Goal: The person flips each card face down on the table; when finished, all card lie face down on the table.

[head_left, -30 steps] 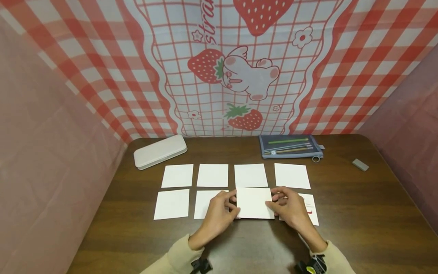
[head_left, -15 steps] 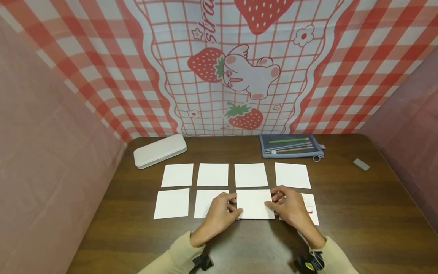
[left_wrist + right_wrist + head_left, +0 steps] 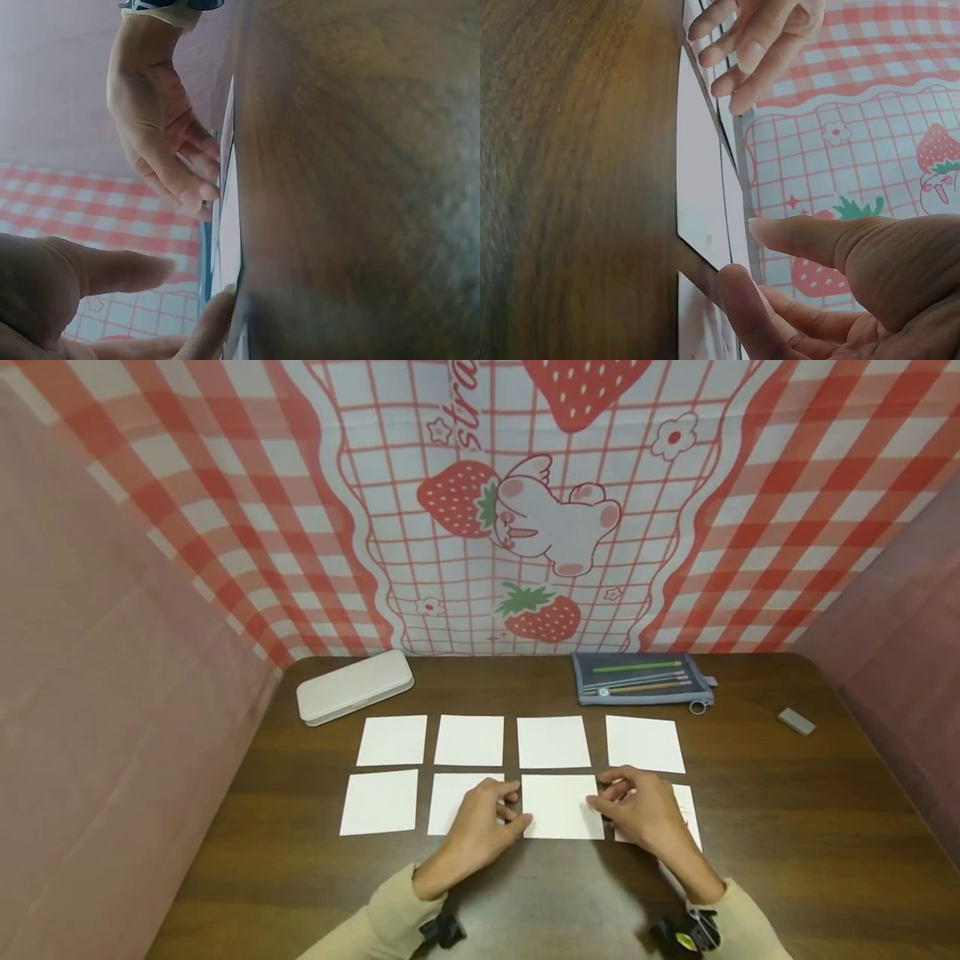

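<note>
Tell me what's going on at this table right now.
A person is laying out white paper squares in two rows on a brown table. Both hands frame the third square of the near row: the left hand touches its left edge, the right hand its right edge, fingers straight. The square lies flat. A white case and a pencil pouch sit behind.

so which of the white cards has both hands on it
The third card from the left in the near row. The left hand touches its left edge and the right hand its right edge; the other cards in both rows have no hand at each side.
</note>
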